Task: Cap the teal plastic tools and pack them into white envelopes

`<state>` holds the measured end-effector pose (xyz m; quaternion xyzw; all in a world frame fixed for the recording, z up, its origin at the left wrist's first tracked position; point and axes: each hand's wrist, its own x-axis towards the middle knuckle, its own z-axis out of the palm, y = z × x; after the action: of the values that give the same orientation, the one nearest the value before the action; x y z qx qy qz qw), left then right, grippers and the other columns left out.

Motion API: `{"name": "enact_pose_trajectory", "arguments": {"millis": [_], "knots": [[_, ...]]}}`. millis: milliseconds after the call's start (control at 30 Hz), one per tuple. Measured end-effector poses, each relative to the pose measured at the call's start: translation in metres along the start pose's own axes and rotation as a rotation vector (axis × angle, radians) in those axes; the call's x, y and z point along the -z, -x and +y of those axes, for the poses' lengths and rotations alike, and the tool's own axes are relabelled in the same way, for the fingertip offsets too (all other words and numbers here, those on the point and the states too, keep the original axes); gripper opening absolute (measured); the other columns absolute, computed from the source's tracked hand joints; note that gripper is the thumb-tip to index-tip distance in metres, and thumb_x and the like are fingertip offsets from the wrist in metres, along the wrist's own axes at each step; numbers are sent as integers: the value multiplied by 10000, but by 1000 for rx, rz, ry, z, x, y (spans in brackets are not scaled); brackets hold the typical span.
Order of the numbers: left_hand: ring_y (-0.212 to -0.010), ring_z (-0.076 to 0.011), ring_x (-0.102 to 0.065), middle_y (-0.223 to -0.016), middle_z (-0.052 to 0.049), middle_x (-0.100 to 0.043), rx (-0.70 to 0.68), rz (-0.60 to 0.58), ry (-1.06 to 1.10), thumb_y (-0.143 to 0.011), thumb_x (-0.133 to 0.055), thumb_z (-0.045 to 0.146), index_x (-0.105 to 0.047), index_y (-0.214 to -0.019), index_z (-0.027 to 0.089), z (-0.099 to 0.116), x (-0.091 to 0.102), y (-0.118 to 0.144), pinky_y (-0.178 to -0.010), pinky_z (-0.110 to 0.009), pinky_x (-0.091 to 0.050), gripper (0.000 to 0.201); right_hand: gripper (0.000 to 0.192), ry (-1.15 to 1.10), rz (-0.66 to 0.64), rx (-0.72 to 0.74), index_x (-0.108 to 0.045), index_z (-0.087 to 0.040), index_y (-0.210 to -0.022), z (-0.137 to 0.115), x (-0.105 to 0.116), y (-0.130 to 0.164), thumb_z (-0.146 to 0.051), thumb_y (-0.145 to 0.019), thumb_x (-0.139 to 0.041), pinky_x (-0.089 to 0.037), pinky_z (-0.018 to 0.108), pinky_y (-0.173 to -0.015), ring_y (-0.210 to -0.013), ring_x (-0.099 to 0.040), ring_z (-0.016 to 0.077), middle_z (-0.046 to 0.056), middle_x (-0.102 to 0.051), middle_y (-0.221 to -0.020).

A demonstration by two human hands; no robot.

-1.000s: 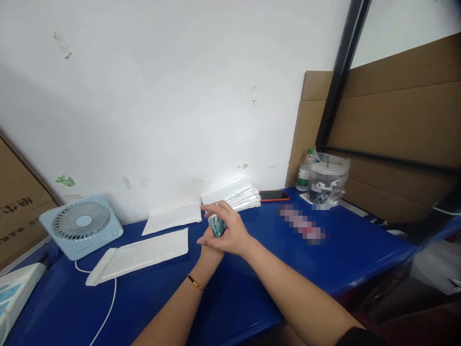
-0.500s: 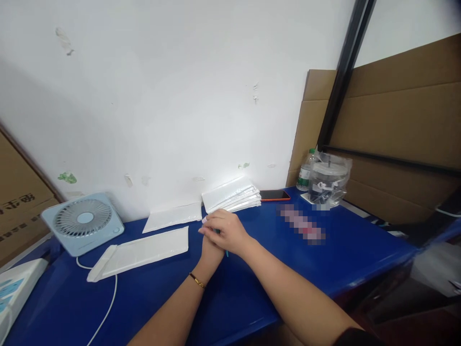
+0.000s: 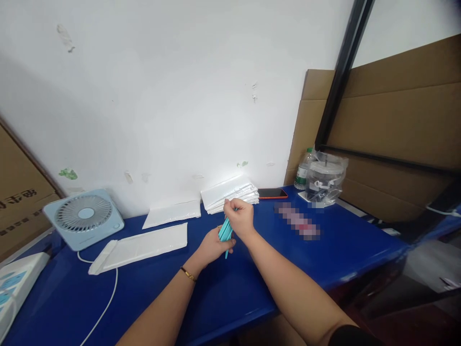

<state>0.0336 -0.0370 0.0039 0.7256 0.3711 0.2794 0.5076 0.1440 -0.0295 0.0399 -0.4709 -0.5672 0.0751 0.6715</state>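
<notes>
Blue tabletop carries your work, with a stack of white flat pouches against the wall. Your right hand is closed round the top of a bundle of thin teal sticks, just above the tabletop. Your left hand is curled round the bundle's lower part. Stick count is hidden by your fingers; the patch further right is blurred.

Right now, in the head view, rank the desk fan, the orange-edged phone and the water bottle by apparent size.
1. desk fan, clearly largest, though nearest the camera.
2. and 3. phone and water bottle: look alike, and the bottle is partly hidden, so unranked.
</notes>
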Motion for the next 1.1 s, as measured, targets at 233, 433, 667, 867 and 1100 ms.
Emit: {"name": "enact_pose_trajectory", "arguments": {"millis": [233,433,667,867,1100], "knots": [[-574,-186,-563,-630,-27,-598,-138,230,-646,-760,-589,341,-583,-768,192,2,22,9,-532,-251,-334,149,294,221,-543,48,-622,-188,-695,-17,43,-25,-479,-687,-664,-436,252,-632,-749,-582,163,25,-642,-787],[-687,-215,-599,-706,-72,-623,-351,202,-1324,-822,-465,144,-584,-854,192,25,22,22,-615,-284,-376,133,525,482,-1465,-200,-647,-162,-814,-32,57,-32,-485,-429,-800,-458,254,-591,-704,-622,202,5,-650,-718],[-697,-238,-631,-774,-80,-664,-129,118,-1400,-808,-481,188,-578,-931,183,53,4,34,-586,-305,-418,156,153,817,-1364,22,-634,-124,-827,-26,55,-7,-196,-694,-617,-481,291,-640,-729,-653,214,90,-683,-802],[-619,-177,-628,-702,-31,-670,131,-230,-901,-784,-520,419,-614,-790,167,70,9,35,-541,-242,-422,269,204,937,-1047,648,-619,-105,-901,-40,64,3,-118,-842,-424,-446,365,-721,-845,-628,259,156,-666,-872],[-721,-230,-628,-769,-112,-659,-313,-39,-1516,-869,-429,186,-585,-894,149,66,-10,45,-621,-320,-416,163,244,292,-1667,-506,-635,-117,-840,-35,74,2,-292,-673,-668,-512,253,-612,-658,-651,166,44,-672,-717]]}}
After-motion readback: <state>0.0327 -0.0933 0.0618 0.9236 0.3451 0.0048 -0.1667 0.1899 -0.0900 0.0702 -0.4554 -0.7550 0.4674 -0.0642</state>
